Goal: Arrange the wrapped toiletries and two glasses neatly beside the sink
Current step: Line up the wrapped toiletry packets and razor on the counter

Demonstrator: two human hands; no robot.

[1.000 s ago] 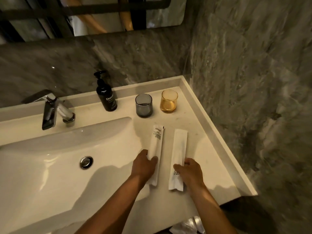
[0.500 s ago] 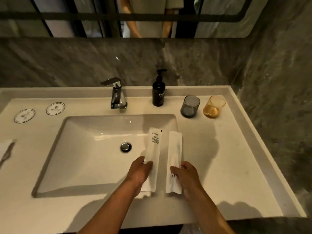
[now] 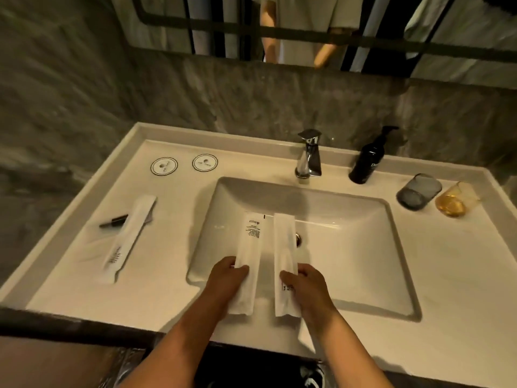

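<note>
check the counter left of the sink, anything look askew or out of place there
Yes. A wrapped packet lies diagonally on the left counter, not squared to the edge, and a small dark item pokes out from under it. The two round coasters behind sit in a tidy row, so the packet stands out.

A chrome tap (image 3: 308,155) stands upper centre behind the basin (image 3: 349,247). A black pump bottle (image 3: 368,161) stands right of it. Two round coasters (image 3: 164,166) lie upper left on the worktop (image 3: 461,289).
</note>
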